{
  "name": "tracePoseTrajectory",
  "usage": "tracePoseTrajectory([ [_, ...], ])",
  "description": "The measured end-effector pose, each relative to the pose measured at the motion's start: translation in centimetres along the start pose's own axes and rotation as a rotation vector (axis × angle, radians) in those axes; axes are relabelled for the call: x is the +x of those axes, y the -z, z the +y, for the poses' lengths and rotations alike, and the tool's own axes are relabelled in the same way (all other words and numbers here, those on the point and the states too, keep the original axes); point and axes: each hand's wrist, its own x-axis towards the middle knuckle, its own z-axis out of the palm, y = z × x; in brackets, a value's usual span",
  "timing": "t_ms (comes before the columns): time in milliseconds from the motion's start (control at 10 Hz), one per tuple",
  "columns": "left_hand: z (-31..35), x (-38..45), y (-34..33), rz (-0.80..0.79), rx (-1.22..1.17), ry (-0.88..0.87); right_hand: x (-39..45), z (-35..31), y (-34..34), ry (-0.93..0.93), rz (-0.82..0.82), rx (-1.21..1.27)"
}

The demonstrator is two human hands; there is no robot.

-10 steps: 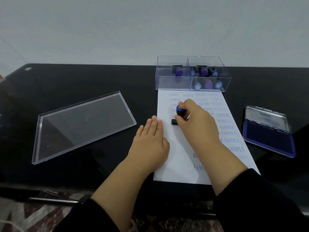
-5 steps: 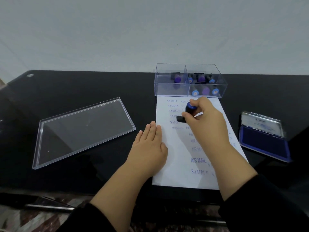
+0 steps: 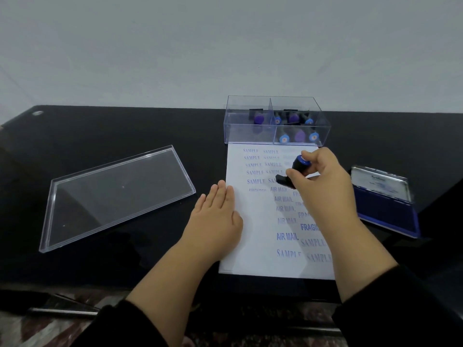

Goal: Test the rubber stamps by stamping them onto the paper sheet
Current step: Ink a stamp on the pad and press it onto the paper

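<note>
A white paper sheet lies on the black table, covered with blue SAMPLE, AIR MAIL and FRAGILE prints. My right hand grips a rubber stamp with a blue knob and black base, tilted and held just above the upper middle of the sheet. My left hand lies flat with straight fingers on the sheet's left edge. Behind the sheet stands a clear two-part box holding several more blue and purple stamps.
An open blue ink pad with its metal lid raised sits right of the sheet. The clear box lid lies flat on the table at the left. A pale wall rises behind.
My right hand has lifted the stamp off the left part of the sheet and carried it right, towards the ink pad. The left hand has stayed on the paper.
</note>
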Motion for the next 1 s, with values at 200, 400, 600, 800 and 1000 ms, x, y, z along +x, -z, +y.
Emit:
tracePoseTrajectory([
  [200, 0.06, 0.08, 0.00, 0.000, 0.008, 0.000, -0.30, 0.17, -0.13, -0.007, -0.006, -0.014],
  [400, -0.04, 0.05, -0.06, 0.004, 0.009, -0.004, -0.25, -0.04, -0.10, -0.013, -0.008, -0.028],
  [600, -0.05, 0.07, -0.03, 0.009, 0.010, -0.006, -0.32, -0.15, -0.12, -0.016, -0.008, -0.031],
  [800, -0.12, 0.20, -0.18, 0.011, 0.008, -0.004, -0.43, -0.45, -0.10, -0.015, -0.019, -0.036],
  [1000, -0.03, 0.08, -0.20, 0.039, -0.013, -0.005, -0.36, -0.40, -0.19, -0.021, -0.021, -0.045],
])
